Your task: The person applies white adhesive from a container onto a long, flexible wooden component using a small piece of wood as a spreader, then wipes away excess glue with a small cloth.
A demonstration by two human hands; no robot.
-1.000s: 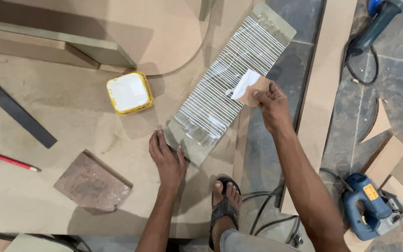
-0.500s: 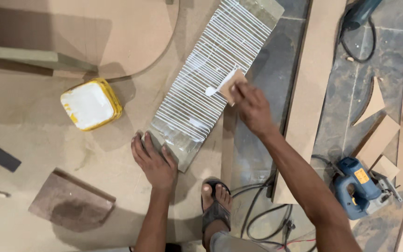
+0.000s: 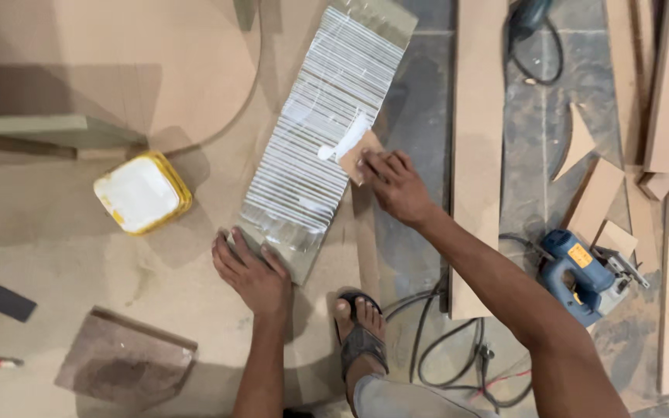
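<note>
Pressing flat on the near end of a long board point(image 3: 315, 147), the left hand point(image 3: 251, 271) steadies it with fingers spread, its grip released. The right hand point(image 3: 396, 186) has its grip clenched on a small brown scrap piece point(image 3: 358, 155) whose edge rests on the board's right side, beside a smear of white glue point(image 3: 344, 143). Glue lies in thin parallel ridges across the board, which sits tilted on a tan sheet. A yellow glue tub point(image 3: 142, 192) stands to the left; a blue jigsaw point(image 3: 582, 275) lies on the floor at right.
</note>
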